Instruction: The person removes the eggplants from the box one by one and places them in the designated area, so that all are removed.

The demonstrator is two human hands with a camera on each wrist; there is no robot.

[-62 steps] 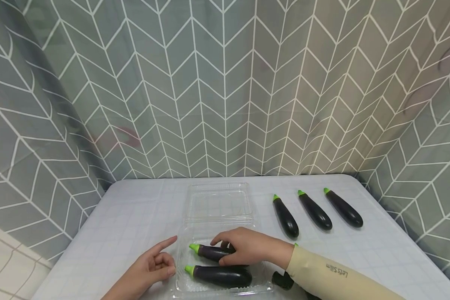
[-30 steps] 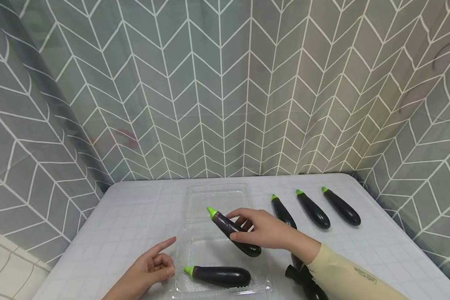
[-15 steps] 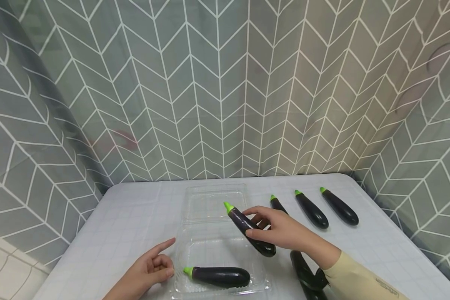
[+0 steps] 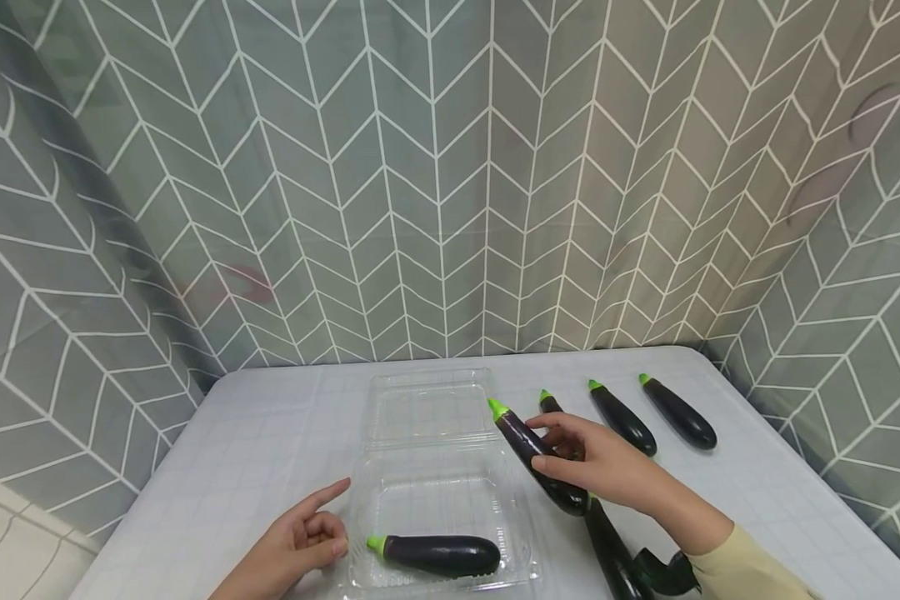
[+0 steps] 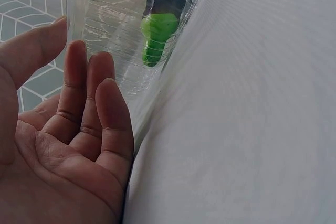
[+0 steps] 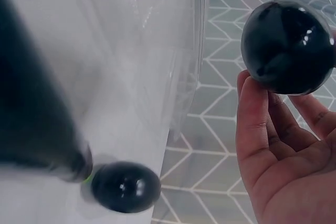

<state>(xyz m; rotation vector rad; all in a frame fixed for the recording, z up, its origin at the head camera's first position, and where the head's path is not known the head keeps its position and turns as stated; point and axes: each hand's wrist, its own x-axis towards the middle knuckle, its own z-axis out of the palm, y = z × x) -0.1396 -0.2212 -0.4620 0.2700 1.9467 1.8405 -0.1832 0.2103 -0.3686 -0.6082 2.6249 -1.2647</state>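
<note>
My right hand (image 4: pixel 607 462) pinches a dark eggplant (image 4: pixel 536 454) with a green stem, held tilted above the table to the right of the clear plastic container (image 4: pixel 525 533). In the right wrist view its round end (image 6: pixel 286 48) sits between thumb and fingers. A second eggplant (image 4: pixel 442 555) lies along the near side of the container's tray. Beside the container's left edge rests my left hand (image 4: pixel 300 542), holding nothing, its index finger extended and the others loosely bent. From the left wrist view, the green stem (image 5: pixel 157 38) shows through the clear wall near those fingers.
Behind the tray, the container's lid (image 4: pixel 429 408) lies folded back on the white table (image 4: pixel 285 433). Two eggplants, one here (image 4: pixel 622 417) and one here (image 4: pixel 678 412), lie at the back right; another (image 4: pixel 549 402) is partly hidden by my hand. One more (image 4: pixel 615 554) lies near my right forearm.
My right hand has taken the far eggplant out of the container, lifted it and carried it right. My left hand has stayed beside the container.
</note>
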